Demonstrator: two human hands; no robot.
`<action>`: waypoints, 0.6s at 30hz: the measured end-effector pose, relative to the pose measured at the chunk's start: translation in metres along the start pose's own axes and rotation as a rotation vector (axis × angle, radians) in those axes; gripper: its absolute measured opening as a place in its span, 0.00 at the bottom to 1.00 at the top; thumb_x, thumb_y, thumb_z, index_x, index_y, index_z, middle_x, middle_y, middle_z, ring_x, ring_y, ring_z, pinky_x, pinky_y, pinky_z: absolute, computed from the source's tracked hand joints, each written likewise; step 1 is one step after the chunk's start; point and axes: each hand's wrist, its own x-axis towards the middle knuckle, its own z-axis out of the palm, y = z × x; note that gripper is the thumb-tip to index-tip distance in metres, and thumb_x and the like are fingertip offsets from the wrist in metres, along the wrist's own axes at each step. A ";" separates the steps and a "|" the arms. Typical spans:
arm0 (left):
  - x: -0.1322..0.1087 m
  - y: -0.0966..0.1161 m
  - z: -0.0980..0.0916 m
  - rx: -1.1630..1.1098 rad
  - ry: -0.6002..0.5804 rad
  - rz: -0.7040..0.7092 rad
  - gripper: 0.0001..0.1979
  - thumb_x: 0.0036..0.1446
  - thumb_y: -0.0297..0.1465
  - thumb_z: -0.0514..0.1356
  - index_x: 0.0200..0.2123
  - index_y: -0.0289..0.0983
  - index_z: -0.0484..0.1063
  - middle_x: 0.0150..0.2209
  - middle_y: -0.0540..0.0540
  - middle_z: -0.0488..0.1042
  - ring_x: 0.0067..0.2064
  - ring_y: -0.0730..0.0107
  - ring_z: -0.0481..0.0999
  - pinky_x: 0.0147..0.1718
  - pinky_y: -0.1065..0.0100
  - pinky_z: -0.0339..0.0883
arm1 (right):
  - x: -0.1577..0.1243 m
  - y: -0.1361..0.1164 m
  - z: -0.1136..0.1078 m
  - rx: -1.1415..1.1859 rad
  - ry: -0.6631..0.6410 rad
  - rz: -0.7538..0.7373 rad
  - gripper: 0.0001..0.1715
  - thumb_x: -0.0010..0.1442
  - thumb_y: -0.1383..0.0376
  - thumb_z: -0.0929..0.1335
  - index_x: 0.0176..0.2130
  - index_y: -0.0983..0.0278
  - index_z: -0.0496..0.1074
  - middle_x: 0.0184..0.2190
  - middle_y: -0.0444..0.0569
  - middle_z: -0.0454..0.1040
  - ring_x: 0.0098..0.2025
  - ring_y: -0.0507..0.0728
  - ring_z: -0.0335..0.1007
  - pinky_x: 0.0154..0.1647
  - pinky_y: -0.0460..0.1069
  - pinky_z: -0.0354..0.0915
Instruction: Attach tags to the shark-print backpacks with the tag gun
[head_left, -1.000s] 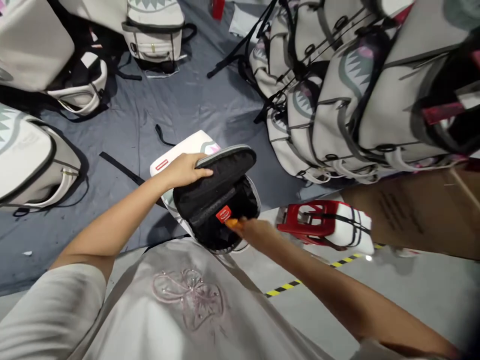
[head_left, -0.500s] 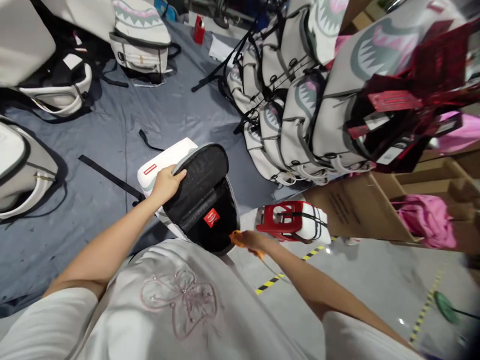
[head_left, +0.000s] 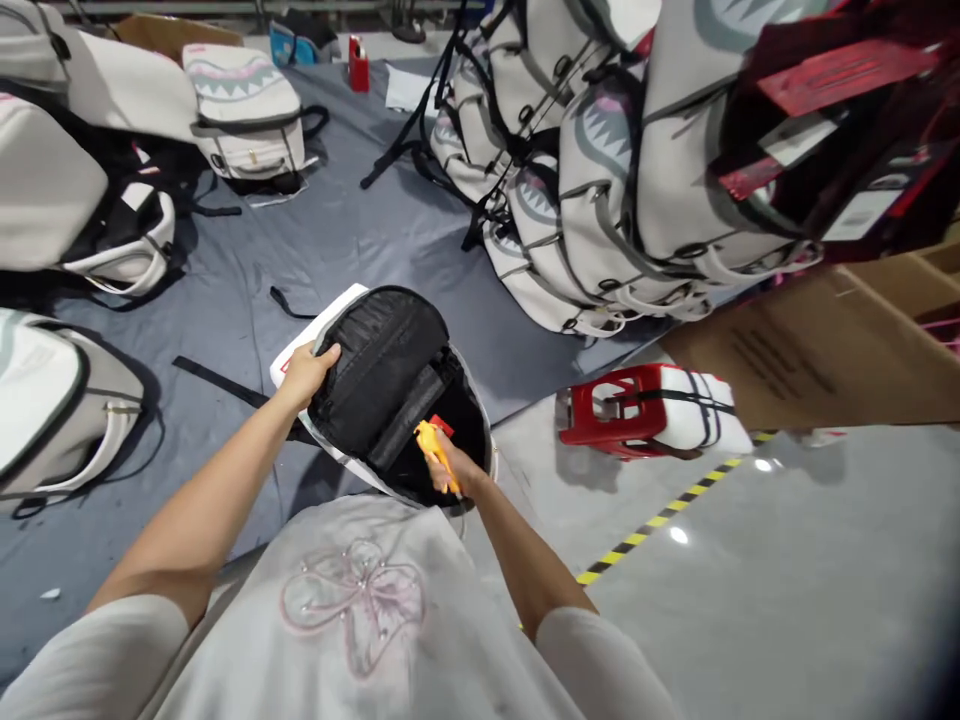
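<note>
While the left hand [head_left: 306, 375] grips a black-lined flap [head_left: 386, 335], the right hand [head_left: 459, 474] clasps an orange tool [head_left: 430, 438].

Pale short-sleeved shirt [head_left: 450, 640] with pink looped embroidery [head_left: 355, 600].

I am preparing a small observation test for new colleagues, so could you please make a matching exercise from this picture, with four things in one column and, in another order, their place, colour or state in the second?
Column one
1. left hand
2. orange tool
3. striped floor tape
4. cloth under the bags

Column two
A. yellow and black
B. gripped by the right hand
C. grey-blue
D. holding the flap of the open bag

Right pairs: 1-D, 2-B, 3-A, 4-C
</note>
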 end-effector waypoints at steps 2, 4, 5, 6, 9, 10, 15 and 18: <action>0.008 0.000 -0.005 0.002 0.010 0.005 0.23 0.38 0.45 0.69 0.35 0.35 0.76 0.30 0.48 0.77 0.31 0.66 0.73 0.34 0.67 0.66 | 0.000 0.012 -0.003 0.118 -0.116 0.027 0.39 0.64 0.34 0.48 0.26 0.61 0.60 0.10 0.35 0.49 0.12 0.47 0.41 0.13 0.43 0.52; 0.014 0.000 -0.008 0.020 0.000 0.025 0.24 0.38 0.45 0.69 0.35 0.35 0.76 0.30 0.49 0.76 0.30 0.67 0.73 0.34 0.68 0.66 | 0.001 0.017 -0.005 0.210 -0.096 -0.028 0.40 0.62 0.33 0.47 0.26 0.61 0.58 0.11 0.34 0.47 0.12 0.46 0.40 0.14 0.42 0.53; 0.015 0.000 -0.008 0.031 -0.011 0.041 0.24 0.39 0.45 0.69 0.36 0.35 0.76 0.30 0.49 0.76 0.31 0.67 0.73 0.34 0.68 0.67 | 0.003 0.017 -0.005 0.233 -0.075 -0.056 0.40 0.62 0.32 0.48 0.26 0.61 0.57 0.11 0.34 0.47 0.12 0.46 0.40 0.14 0.42 0.53; 0.016 0.001 -0.008 0.040 -0.019 0.057 0.24 0.39 0.45 0.69 0.36 0.35 0.76 0.31 0.49 0.76 0.31 0.68 0.72 0.34 0.68 0.67 | 0.004 0.016 -0.004 0.244 -0.070 -0.067 0.39 0.62 0.32 0.49 0.26 0.61 0.57 0.11 0.34 0.48 0.12 0.46 0.41 0.14 0.42 0.54; 0.016 0.005 -0.007 0.055 -0.032 0.078 0.24 0.40 0.45 0.68 0.37 0.34 0.76 0.31 0.49 0.76 0.31 0.68 0.72 0.33 0.69 0.66 | 0.005 0.016 -0.001 0.203 -0.039 -0.073 0.37 0.64 0.35 0.52 0.25 0.61 0.58 0.11 0.35 0.51 0.11 0.46 0.44 0.12 0.42 0.54; 0.015 0.007 -0.007 0.055 -0.035 0.082 0.23 0.40 0.45 0.68 0.36 0.34 0.76 0.30 0.49 0.75 0.31 0.69 0.71 0.33 0.69 0.66 | 0.005 0.017 0.000 0.170 -0.032 -0.080 0.37 0.65 0.36 0.52 0.24 0.61 0.59 0.10 0.36 0.52 0.11 0.46 0.45 0.12 0.42 0.55; 0.013 0.015 -0.009 0.055 -0.035 0.082 0.22 0.39 0.45 0.68 0.34 0.35 0.75 0.29 0.50 0.75 0.31 0.68 0.72 0.33 0.70 0.67 | -0.001 0.023 -0.002 0.043 -0.026 -0.069 0.35 0.65 0.38 0.55 0.24 0.62 0.60 0.10 0.36 0.53 0.10 0.47 0.48 0.10 0.43 0.57; 0.013 0.016 -0.009 0.061 -0.036 0.085 0.23 0.38 0.46 0.69 0.34 0.35 0.75 0.28 0.50 0.74 0.31 0.67 0.72 0.33 0.69 0.67 | -0.006 0.024 -0.001 -0.019 -0.007 -0.055 0.35 0.66 0.39 0.55 0.24 0.62 0.60 0.10 0.37 0.53 0.11 0.47 0.49 0.10 0.43 0.56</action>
